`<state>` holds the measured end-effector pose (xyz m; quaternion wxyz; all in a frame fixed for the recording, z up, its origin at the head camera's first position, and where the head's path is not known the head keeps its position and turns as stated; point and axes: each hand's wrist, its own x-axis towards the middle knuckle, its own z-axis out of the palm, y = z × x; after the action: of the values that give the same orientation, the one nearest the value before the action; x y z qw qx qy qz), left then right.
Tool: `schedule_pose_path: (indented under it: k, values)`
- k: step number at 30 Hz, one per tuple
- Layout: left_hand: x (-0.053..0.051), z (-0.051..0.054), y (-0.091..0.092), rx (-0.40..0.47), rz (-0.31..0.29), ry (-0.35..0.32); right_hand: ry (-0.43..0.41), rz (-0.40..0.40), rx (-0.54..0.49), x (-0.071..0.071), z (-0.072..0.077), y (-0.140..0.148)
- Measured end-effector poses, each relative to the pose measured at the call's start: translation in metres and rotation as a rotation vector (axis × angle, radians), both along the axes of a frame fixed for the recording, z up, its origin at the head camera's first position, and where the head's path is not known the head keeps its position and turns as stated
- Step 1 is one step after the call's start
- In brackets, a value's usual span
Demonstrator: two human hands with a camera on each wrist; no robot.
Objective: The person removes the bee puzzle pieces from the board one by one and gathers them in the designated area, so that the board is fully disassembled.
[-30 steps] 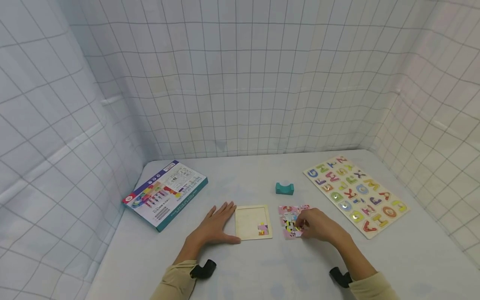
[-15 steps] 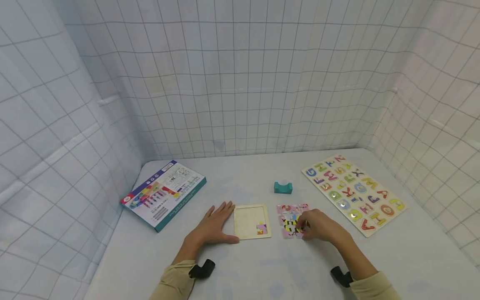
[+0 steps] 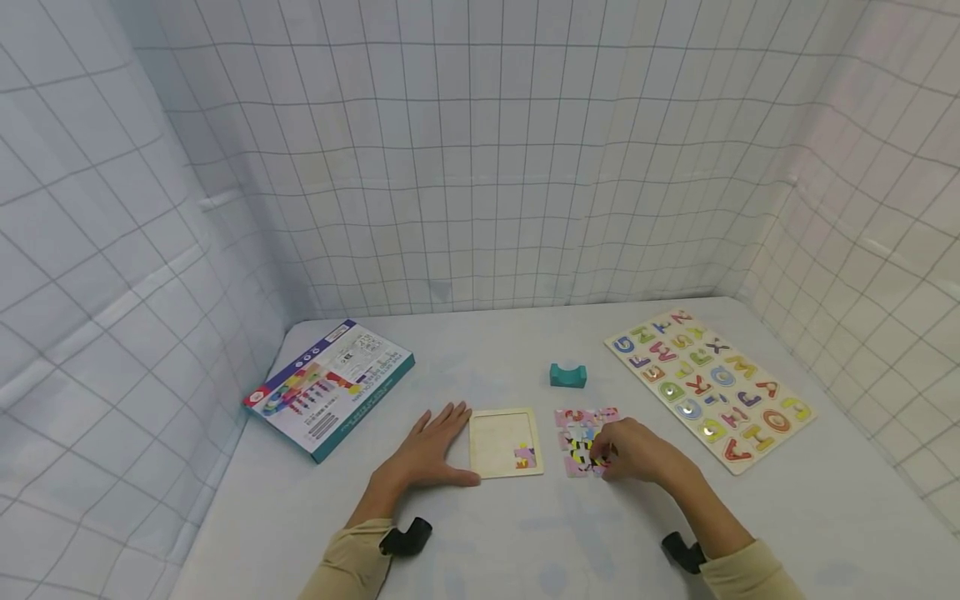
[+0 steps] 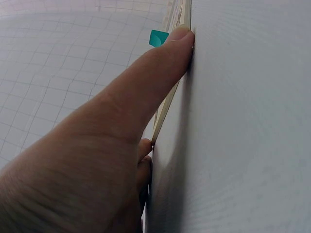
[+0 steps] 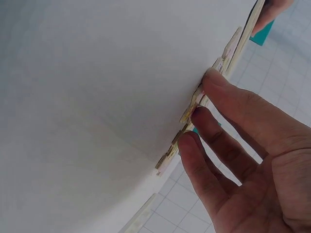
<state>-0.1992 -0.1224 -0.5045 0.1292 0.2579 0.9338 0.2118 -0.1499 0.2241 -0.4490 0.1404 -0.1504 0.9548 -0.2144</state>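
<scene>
My left hand (image 3: pixel 431 454) lies spread on the table, thumb and fingers against the left side of a square wooden puzzle tray (image 3: pixel 495 442). In the left wrist view, its thumb (image 4: pixel 146 77) presses by the tray's edge. One pink puzzle piece (image 3: pixel 526 457) sits in the tray's lower right corner. Right of the tray lies a block of pink and yellow puzzle pieces (image 3: pixel 576 437) on the table. My right hand (image 3: pixel 637 452) is over its right side. In the right wrist view, thumb and fingertips pinch a puzzle piece (image 5: pixel 189 109), which is partly hidden.
A teal block (image 3: pixel 567 377) with a curved notch stands behind the puzzle pieces. At the right lies a wooden alphabet board (image 3: pixel 708 387) with coloured letters. A flat toy box (image 3: pixel 330 387) is at the left. Grid-patterned cloth (image 3: pixel 480 167) surrounds the table's back and sides.
Both hands stay nearly where they were. The right fingers shift only slightly at the lower right puzzle pieces; the head view drifts a little.
</scene>
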Motion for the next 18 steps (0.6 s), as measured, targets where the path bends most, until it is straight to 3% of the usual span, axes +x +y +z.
schedule_pose_path:
  k: [18]
  values:
    - [0.001, 0.001, 0.0, 0.003, 0.002, 0.0, -0.007, -0.049, -0.01, -0.005, 0.002, -0.016]
